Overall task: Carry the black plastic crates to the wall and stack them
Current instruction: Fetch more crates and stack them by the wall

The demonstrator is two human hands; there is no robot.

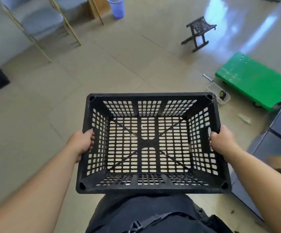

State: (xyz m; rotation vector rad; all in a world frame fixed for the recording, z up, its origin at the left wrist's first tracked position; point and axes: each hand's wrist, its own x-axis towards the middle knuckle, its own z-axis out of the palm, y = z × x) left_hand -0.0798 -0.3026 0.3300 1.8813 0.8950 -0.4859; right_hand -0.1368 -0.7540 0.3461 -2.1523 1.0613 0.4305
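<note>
Gripping the short sides of a black plastic crate (150, 143), the person holds it level in front of their body, clear of the tiled floor (55, 98). The left hand (82, 143) curls its fingers over the crate's left rim, and the right hand (222, 142) wraps round the right rim in the same way. The crate is empty, its slotted base and walls letting the floor show through. Beyond it on the right lies a green platform trolley (253, 81), with a clear tray (218, 94) holding a tape measure just beside it and a wrench (207, 77) near that. A small black folding stool (199, 33) stands farther off, well apart from the crate. At the far left are gold-framed chairs (40, 22), and a blue bucket (117, 7) sits near the top edge.
</note>
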